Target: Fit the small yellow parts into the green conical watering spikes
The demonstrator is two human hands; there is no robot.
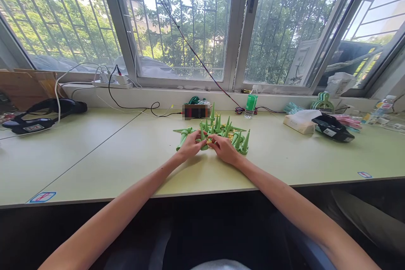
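Note:
My left hand (192, 145) is closed round a green plastic spike (203, 131), held with its point up just above the table. Close beside it, the fingers of my right hand (223, 147) pinch a small yellow piece (209, 141) against the lower part of that spike. Fingers partly hide where the two parts meet. Behind and around both hands are several more green spikes (244, 143), some standing upright and others lying down. Small yellow pieces (232, 138) are scattered among them.
A water bottle (251, 102) stands behind the spikes, beside a box with a blurred front (195, 111). On the right are a tissue box (300, 122) and a black strapped object (334, 128). A black headset (41, 114) and cables lie left. The table's front edge (202, 193) is near me.

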